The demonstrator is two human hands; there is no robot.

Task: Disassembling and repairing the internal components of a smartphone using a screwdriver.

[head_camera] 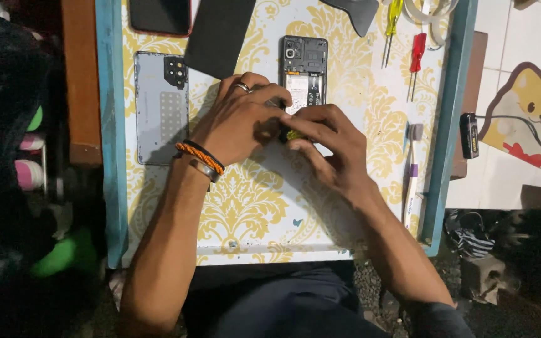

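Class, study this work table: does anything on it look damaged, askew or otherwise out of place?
The phone lies opened, its insides bare; its grey back cover sits apart to the left. Both hands meet over its lower end. Nothing looks spilled.

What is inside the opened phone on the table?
Inside the opened phone, a camera module, dark boards and a pale battery area show. Its lower half is covered by the left hand and right hand.

Light is falling from above onto the desk point(245, 206), leaving its yellow pattern bright and fairly sharp, while the left side and the bottom corners are sinking into near black. The hands are casting soft shadows beneath them, and the picture is looking slightly grainy and soft in the dim edges.
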